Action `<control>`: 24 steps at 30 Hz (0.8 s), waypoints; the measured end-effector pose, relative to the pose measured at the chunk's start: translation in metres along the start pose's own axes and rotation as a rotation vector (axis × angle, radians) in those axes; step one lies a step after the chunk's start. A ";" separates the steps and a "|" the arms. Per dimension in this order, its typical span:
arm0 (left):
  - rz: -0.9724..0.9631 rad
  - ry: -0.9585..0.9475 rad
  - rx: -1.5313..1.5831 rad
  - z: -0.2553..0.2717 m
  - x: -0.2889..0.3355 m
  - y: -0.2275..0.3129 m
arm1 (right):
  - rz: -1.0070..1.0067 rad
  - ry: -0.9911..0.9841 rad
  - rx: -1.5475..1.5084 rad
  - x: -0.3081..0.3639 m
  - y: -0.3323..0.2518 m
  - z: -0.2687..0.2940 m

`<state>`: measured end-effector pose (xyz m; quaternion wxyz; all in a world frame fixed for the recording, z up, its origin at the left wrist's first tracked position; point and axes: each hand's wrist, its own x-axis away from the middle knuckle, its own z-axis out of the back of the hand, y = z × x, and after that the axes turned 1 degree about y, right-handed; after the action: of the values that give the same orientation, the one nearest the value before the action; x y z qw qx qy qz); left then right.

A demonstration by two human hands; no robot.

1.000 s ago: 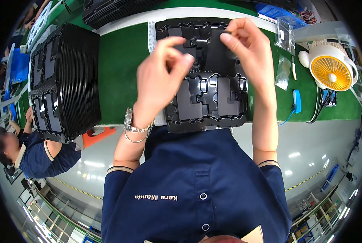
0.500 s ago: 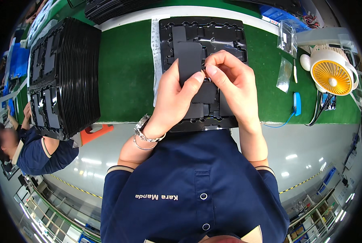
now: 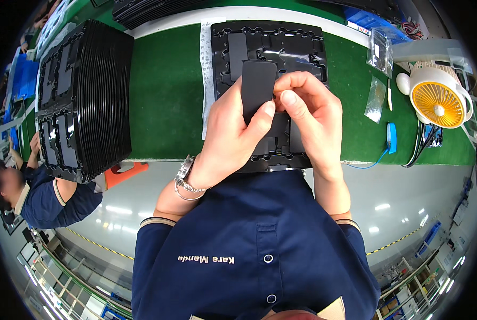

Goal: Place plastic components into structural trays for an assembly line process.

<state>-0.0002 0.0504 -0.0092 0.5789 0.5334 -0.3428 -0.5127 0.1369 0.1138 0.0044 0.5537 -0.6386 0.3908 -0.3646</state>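
Closed round a flat black rectangular piece (image 3: pixel 259 85), my left hand (image 3: pixel 236 120) keeps it tilted up, thumb on its near face. My right hand (image 3: pixel 313 109) is at the right edge of that piece, thumb and forefinger pinched together. What lies between those fingertips is too small and hidden to name. Under both hands lies a black moulded plastic tray (image 3: pixel 302 56) with shaped pockets. A dark grey flat piece (image 3: pixel 237 50) sits in its upper left pocket, and more such pieces show in the lower part, partly covered by my hands.
A tall stack of black trays (image 3: pixel 102 101) stands at the left of the green table mat (image 3: pixel 166 96). To the right are clear plastic bags (image 3: pixel 375 98), a blue tool (image 3: pixel 391 137) with a cord, and a white and yellow fan (image 3: pixel 437 101). Another person (image 3: pixel 57 194) works at far left.
The black piece has shifted slightly right and turned more upright, its broad face toward me. Both hands moved a little right with it. My right hand still pinches at its edge.
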 end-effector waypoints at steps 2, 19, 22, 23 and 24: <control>0.000 0.003 0.020 -0.001 0.000 -0.002 | 0.002 -0.022 0.021 0.001 0.001 0.001; 0.597 -0.262 0.636 0.012 0.000 0.005 | 0.155 -0.040 0.039 -0.009 -0.002 0.003; 0.848 -0.626 1.526 0.002 -0.003 -0.006 | 0.297 -0.094 0.241 -0.022 0.013 0.017; 0.881 -0.758 1.695 0.001 -0.004 -0.009 | 0.270 -0.104 0.255 -0.023 0.014 0.020; 0.917 -0.775 1.759 0.001 -0.005 -0.011 | 0.242 -0.112 0.271 -0.023 0.015 0.021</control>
<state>-0.0049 0.0556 -0.0192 -0.0208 0.3843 -0.9217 0.0475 0.1446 0.1421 -0.0137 0.6953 -0.5258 0.3807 -0.3086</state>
